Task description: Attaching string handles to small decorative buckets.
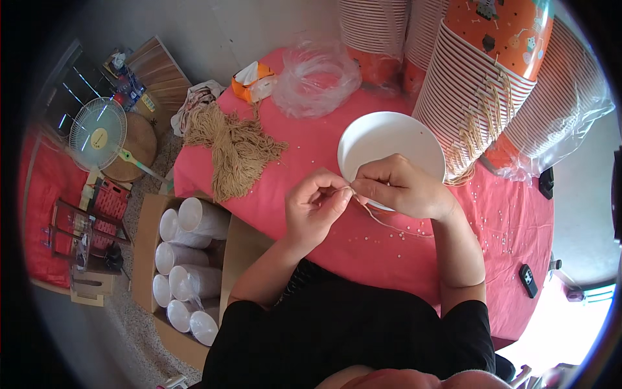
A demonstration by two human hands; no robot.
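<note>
In front of me a white-lined bucket (396,135) stands on the pink-covered table, its inside facing up and a little orange showing below the rim. My left hand (313,209) pinches a thin beige cord (403,230) between thumb and fingertips, at the near left of the bucket's rim. Meeting it there, my right hand (405,189) also has thumb and finger closed on the cord and covers part of the rim. The cord's tail trails right across the cloth. My fingers hide how the cord meets the bucket.
A bundle of beige cords (233,152) lies on the left of the table (311,142). Tall nested buckets (447,91) with cord handles stand at right. Clear plastic (317,78) lies at the back. Small pale bits dot the cloth. Left below, a carton (146,253) holds wrapped white cups (194,282).
</note>
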